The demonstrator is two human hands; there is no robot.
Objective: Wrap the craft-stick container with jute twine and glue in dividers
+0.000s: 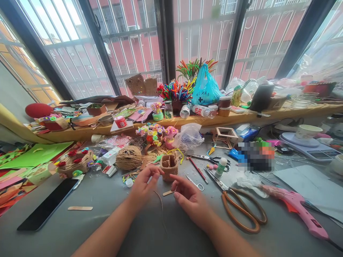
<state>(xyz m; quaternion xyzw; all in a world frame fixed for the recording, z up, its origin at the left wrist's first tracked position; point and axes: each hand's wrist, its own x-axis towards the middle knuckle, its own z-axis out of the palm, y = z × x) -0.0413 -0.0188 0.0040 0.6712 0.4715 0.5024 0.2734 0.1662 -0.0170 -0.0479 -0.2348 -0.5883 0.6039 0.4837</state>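
A small twine-wrapped basket (169, 167), with wooden pieces showing inside, stands on the grey table in front of me. My left hand (144, 185) hovers at its near left side, fingers loosely bent and slightly apart, with nothing visible in them. To the basket's near right is my right hand (190, 199), its thumb and fingers spread. A short wooden craft stick (168, 193) lies by the right thumb, its right end hidden behind the fingers. Between my forearms a thin strand of twine (162, 210) runs down the table; its upper end is close to the left thumb.
Large scissors (242, 207) and a pink glue gun (297, 208) lie to the right, small scissors (197, 182) nearer. Leftward are a phone (48, 205), another craft stick (80, 208) and a twine ball (129, 157). A cluttered shelf (150, 125) spans the back.
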